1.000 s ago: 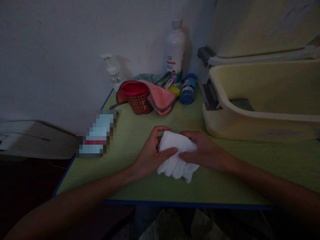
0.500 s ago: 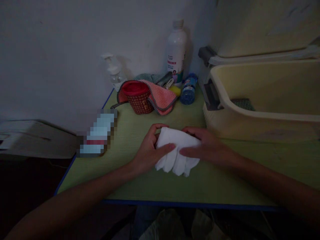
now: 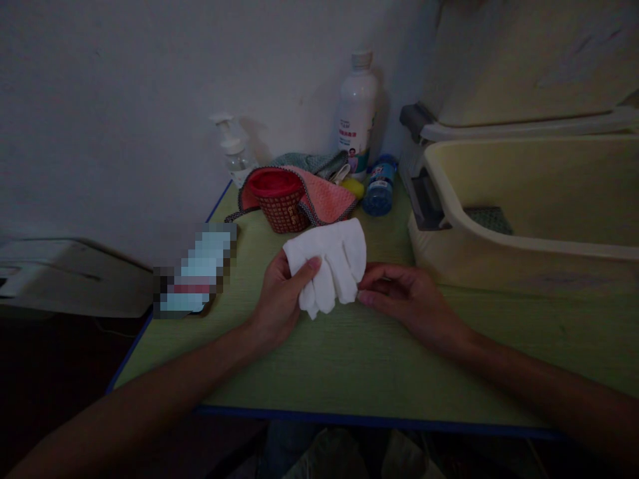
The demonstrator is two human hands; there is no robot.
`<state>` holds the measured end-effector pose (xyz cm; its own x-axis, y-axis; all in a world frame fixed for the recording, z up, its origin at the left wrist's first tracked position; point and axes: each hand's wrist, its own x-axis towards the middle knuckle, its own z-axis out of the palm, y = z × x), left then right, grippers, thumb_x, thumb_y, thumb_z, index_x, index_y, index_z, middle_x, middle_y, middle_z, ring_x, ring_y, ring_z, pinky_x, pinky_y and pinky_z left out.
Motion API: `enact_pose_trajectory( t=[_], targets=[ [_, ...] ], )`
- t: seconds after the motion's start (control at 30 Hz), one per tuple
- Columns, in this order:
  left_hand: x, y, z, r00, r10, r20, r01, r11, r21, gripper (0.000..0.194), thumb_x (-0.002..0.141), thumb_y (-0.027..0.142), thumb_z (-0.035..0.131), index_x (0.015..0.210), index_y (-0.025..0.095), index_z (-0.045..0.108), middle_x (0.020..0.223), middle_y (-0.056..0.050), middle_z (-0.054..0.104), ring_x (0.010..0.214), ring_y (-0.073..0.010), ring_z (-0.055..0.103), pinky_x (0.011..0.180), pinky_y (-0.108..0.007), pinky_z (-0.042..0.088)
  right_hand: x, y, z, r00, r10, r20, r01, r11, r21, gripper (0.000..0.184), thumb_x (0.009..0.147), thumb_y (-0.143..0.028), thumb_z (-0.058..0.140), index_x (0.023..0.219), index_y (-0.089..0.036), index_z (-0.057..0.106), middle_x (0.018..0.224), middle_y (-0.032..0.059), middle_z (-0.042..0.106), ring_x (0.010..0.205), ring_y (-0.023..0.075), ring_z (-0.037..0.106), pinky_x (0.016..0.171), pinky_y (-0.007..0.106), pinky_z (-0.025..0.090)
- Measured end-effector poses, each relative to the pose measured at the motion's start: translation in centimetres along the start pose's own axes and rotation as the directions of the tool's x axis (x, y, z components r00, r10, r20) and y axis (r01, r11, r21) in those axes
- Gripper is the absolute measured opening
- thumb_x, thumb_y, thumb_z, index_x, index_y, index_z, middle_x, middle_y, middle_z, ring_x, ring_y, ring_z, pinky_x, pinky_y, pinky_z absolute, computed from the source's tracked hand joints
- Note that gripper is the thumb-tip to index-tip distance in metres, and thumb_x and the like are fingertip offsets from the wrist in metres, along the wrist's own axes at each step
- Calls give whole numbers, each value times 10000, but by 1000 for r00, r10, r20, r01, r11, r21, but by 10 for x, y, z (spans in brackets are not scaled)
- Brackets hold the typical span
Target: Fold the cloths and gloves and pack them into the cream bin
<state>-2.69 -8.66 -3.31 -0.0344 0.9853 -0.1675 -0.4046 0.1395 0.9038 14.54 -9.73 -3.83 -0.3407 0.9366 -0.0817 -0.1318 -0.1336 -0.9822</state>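
Observation:
A folded white fabric glove [image 3: 329,256], or a stacked pair, hangs above the table with its fingers pointing down toward me. My left hand [image 3: 279,293] grips its left side, thumb on top and the other fingers hidden beneath. At the lower right edge, my right hand [image 3: 399,293] is closed in a pinch, thumb and index finger meeting at a glove fingertip. Just behind the glove stands a brown checked cup with a red rim [image 3: 284,209], a pink cloth [image 3: 332,199] draped around it.
On the green table [image 3: 379,372] are a pump bottle [image 3: 234,153], a tall white bottle [image 3: 358,106], a blue bottle [image 3: 380,186], a yellow item [image 3: 353,188] and a pixelated phone-like object [image 3: 200,269]. An open cream bin [image 3: 499,249] stands right, a green cloth [image 3: 486,219] inside.
The glove has moved left and away from me, its fingers more spread out. My right hand has shifted from gripping its top to the edge of its fingers.

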Motion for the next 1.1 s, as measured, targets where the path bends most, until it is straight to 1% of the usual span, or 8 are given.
enact_pose_trajectory(
  t=[0.17,0.33,0.43,0.57,0.77,0.93,1.03,1.1],
  targets=[
    [-1,-2,0,999,-47,16,47,998,-33,424,573,275,820,915,131,615,866,-61,701,821,-211,664,729,-307,540,1,0,0,1000,9,17,-9,1000,-5,187,611,-321,773,707,-198,668,893,-2,657,807,115,612,815,278,485],
    [-4,-3,1,995,-73,66,73,997,-8,399,576,284,818,893,138,626,828,-53,696,732,-186,652,646,-279,532,1,1,0,995,13,96,-6,997,-71,193,631,-368,747,697,-200,679,1004,31,635,860,151,610,841,322,484],
    [-5,-3,0,992,-86,88,87,996,-13,384,573,259,817,887,144,627,820,-43,691,699,-164,638,630,-260,525,0,2,-2,996,58,73,-50,993,-111,221,620,-388,748,685,-198,655,959,35,633,819,153,601,809,337,492],
    [-4,-1,-1,984,-139,113,142,990,-14,362,565,229,813,867,134,638,792,-39,688,645,-130,619,601,-228,516,0,2,-4,994,99,46,-94,991,-90,269,577,-384,767,686,-190,615,947,37,631,809,153,598,810,344,491],
    [-4,2,0,954,-240,180,244,970,1,379,593,210,766,936,113,636,826,-77,698,766,-209,658,705,-315,543,1,2,-5,987,157,21,-153,978,-139,303,559,-375,772,710,-189,586,880,36,628,798,168,597,784,346,495],
    [-4,1,3,954,-257,151,267,962,-49,296,638,155,725,914,100,633,822,-79,705,784,-216,675,778,-354,556,4,1,-5,997,77,5,-76,993,-95,359,550,-397,783,751,-195,565,828,13,612,802,163,593,799,343,490],
    [-4,1,4,953,-275,124,284,957,-60,273,656,125,704,919,101,634,824,-79,710,789,-214,682,797,-358,558,5,-1,-4,1000,-7,-17,4,992,-127,295,641,-435,729,666,-189,569,838,19,601,815,155,571,791,317,476],
    [-3,0,3,950,-287,123,296,953,-61,279,664,119,697,935,105,633,835,-85,711,820,-226,683,817,-370,552,5,0,-5,999,-21,-27,18,993,-114,291,699,-435,687,617,-184,563,820,19,593,789,144,558,760,298,469]
  ],
)
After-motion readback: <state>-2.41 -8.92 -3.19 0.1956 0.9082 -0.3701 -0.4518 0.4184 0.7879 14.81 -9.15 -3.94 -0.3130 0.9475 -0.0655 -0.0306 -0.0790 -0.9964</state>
